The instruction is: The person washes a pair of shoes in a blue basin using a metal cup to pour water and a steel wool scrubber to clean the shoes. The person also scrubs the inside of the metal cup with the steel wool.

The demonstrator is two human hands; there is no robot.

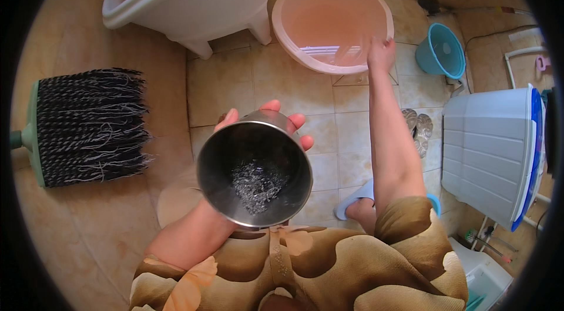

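Observation:
My left hand is wrapped around a metal cup, holding it from below and behind, with its open mouth facing the camera. Clear liquid with a rippled, bubbly surface shows inside the cup. Farther off, my right hand grips the near right rim of a large pink plastic basin. The basin holds water with light reflected in it, and it looks tilted. Most of the left palm is hidden behind the cup.
A white sink or tub on legs stands upper left. A green-headed mop is at the left wall. On the right are a blue bucket, patterned slippers and a white washing machine.

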